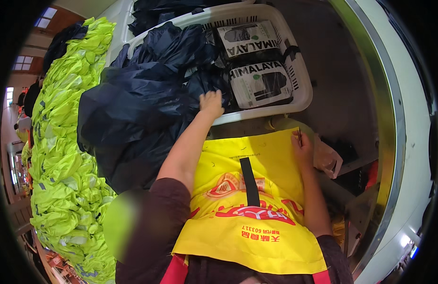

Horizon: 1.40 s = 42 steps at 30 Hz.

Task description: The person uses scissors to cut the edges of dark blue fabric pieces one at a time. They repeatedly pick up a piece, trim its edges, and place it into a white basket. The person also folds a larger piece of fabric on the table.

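My left hand (211, 104) reaches forward to the front rim of a white plastic basket (302, 102). Its fingers are curled into the dark navy fabric (202, 85) there; the fingertips partly disappear in the folds. A larger heap of thin navy fabric (134, 109) spills over the basket's left side beside my left forearm. At the right edge of my yellow apron (276, 146), my right hand (303, 147) is closed around a small dark object (299, 137), too small to name. On the apron lies a short black strip (250, 182), touched by neither hand.
Two flat clear-wrapped packages (261, 85) with black and white labels sit in the basket's right side. A long pile of neon-yellow garments (67, 142) runs along the left. To the right stands a pale surface with a metal edge (394, 109). A crumpled translucent bag (327, 158) hangs near my right hand.
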Motion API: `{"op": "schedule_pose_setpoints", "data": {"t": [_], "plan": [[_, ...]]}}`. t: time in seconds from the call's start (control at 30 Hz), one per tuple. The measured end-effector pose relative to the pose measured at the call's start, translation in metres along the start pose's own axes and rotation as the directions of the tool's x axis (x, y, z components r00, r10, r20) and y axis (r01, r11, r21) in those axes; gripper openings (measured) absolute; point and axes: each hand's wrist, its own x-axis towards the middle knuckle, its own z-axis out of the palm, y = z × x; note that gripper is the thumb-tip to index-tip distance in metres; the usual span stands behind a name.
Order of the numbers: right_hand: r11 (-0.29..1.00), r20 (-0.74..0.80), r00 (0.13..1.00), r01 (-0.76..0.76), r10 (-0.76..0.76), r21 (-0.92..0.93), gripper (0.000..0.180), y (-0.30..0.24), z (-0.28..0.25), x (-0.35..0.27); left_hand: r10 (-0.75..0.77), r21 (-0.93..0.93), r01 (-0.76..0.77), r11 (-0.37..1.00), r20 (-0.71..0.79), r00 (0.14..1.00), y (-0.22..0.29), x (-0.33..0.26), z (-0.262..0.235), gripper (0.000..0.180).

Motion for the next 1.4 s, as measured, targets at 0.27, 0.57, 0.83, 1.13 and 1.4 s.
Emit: {"op": "schedule_pose_setpoints", "data": {"t": [0.27,0.57,0.83,1.13,1.4], "plan": [[0.99,-0.045,0.997,-0.054,0.06,0.129,0.019,0.002,-0.004,0.005,0.042,-0.672,0.314,0.67,0.458,0.888,-0.027,0.024,-0.094,0.025],[0.88,-0.046,0.995,-0.051,0.083,0.472,0.021,0.017,0.001,0.011,0.703,-0.646,-0.337,0.685,0.463,0.54,0.078,-0.14,-0.141,0.03],[0.181,0.465,0.869,-0.437,-0.168,0.881,0.05,-0.015,-0.014,-0.019,0.609,-0.881,-0.389,0.27,-0.157,0.777,0.111,-0.173,-0.186,0.032],[0.54,0.394,0.902,-0.247,-0.175,0.805,0.022,-0.141,-0.047,-0.082,0.169,-0.976,-0.085,-0.2,-0.12,0.978,0.111,-0.173,-0.145,0.039],[0.505,0.345,0.929,-0.236,-0.133,0.83,0.014,-0.155,-0.032,-0.097,-0.187,-0.725,-0.488,0.485,-0.632,0.753,0.11,-0.214,-0.199,0.066]]}}
